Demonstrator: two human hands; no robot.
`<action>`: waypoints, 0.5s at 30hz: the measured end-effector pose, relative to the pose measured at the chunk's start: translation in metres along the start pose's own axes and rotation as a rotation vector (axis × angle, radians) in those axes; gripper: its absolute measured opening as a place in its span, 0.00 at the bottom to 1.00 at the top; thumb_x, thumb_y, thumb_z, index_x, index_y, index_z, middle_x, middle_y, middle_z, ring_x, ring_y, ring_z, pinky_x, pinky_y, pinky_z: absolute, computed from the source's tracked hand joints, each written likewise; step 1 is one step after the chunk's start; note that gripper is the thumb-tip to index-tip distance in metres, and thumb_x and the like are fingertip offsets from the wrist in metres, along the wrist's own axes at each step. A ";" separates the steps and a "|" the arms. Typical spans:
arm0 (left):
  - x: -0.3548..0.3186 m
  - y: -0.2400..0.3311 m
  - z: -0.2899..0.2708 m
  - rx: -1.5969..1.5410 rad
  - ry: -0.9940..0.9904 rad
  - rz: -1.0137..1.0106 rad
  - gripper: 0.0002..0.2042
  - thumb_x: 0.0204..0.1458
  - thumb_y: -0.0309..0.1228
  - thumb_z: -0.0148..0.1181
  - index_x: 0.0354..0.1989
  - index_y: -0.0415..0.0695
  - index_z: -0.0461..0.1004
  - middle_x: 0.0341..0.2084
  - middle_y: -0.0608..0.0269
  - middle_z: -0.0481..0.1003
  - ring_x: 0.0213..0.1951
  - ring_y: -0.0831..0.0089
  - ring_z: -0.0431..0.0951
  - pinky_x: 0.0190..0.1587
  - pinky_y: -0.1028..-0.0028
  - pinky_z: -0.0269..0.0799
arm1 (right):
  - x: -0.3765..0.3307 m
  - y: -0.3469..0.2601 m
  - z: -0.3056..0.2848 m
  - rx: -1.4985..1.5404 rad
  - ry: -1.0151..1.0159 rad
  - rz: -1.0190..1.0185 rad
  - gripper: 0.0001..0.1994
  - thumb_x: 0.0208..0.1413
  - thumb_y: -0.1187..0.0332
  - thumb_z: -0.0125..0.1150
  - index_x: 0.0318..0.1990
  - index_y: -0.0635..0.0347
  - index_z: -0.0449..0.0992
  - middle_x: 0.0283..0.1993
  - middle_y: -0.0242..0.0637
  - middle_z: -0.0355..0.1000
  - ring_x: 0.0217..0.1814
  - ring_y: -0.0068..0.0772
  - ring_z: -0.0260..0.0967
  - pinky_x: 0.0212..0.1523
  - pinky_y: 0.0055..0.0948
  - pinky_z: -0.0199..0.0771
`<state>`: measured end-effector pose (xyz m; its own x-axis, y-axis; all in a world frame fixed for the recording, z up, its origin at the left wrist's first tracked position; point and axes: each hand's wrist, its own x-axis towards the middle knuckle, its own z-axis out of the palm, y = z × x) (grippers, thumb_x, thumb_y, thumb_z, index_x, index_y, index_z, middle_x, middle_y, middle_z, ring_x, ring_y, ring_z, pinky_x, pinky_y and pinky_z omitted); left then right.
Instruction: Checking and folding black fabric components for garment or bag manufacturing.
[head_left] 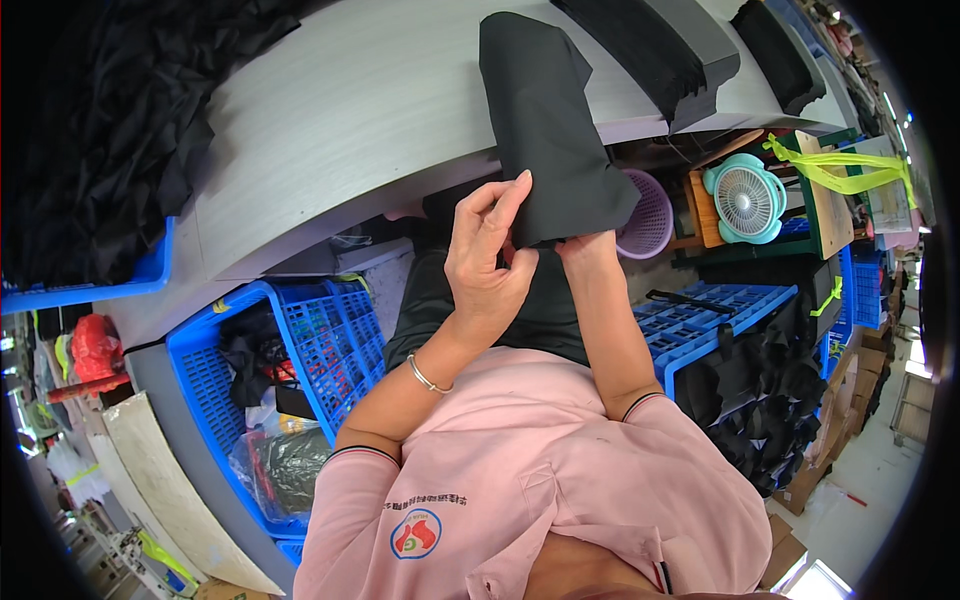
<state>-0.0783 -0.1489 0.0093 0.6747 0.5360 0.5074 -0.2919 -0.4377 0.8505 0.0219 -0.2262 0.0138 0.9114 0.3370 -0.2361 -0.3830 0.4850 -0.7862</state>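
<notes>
A long black fabric piece (550, 130) extends from my lap over the near edge of the grey table, its far end over the tabletop. My left hand (488, 255) is at its left side near the lower end. The fingers are bent, with a fingertip against the side edge and the thumb close to the bottom edge, gripping the cloth there. My right hand (585, 243) reaches under or into the lower end; only the wrist and heel of the hand show, and the cloth hides the fingers.
The grey table (330, 130) bears stacked black fabric pieces (660, 50) and a dark cloth heap (100, 130) at left. Blue crates (345, 345) flank me, the right one (740, 300) beside black pieces. Beneath the table's right part are a purple basket (645, 215) and a turquoise fan (746, 198).
</notes>
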 end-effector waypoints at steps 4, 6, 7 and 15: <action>-0.002 -0.003 -0.002 0.017 0.005 0.022 0.37 0.36 0.08 0.57 0.61 0.46 0.73 0.48 0.61 0.71 0.33 0.78 0.72 0.29 0.80 0.69 | 0.005 0.008 0.000 0.099 -0.042 0.006 0.20 0.62 0.62 0.56 0.57 0.63 0.72 0.47 0.39 0.77 0.44 0.33 0.77 0.41 0.30 0.81; -0.003 0.000 -0.005 -0.048 -0.012 -0.007 0.35 0.39 0.09 0.58 0.62 0.43 0.72 0.51 0.60 0.70 0.34 0.78 0.72 0.33 0.80 0.71 | 0.010 0.013 -0.005 0.118 -0.064 0.035 0.21 0.62 0.61 0.56 0.58 0.63 0.71 0.49 0.40 0.76 0.46 0.34 0.77 0.44 0.31 0.81; -0.004 0.001 -0.007 -0.115 -0.030 -0.036 0.33 0.41 0.11 0.59 0.63 0.41 0.71 0.53 0.60 0.69 0.34 0.78 0.72 0.37 0.80 0.73 | 0.012 0.017 -0.009 0.136 -0.084 0.061 0.22 0.62 0.61 0.55 0.59 0.63 0.70 0.51 0.41 0.75 0.48 0.35 0.76 0.46 0.33 0.81; 0.000 -0.037 -0.025 0.162 0.057 0.008 0.21 0.59 0.19 0.54 0.63 0.40 0.71 0.43 0.59 0.79 0.37 0.79 0.75 0.42 0.79 0.73 | 0.063 0.088 -0.065 -1.012 -0.146 -0.777 0.19 0.63 0.68 0.55 0.60 0.63 0.68 0.58 0.40 0.71 0.59 0.36 0.70 0.59 0.36 0.71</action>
<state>-0.0845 -0.1148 -0.0187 0.6322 0.5698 0.5251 -0.1807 -0.5506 0.8150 0.0550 -0.2145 -0.1073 0.7936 0.3590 0.4913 0.5819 -0.2119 -0.7851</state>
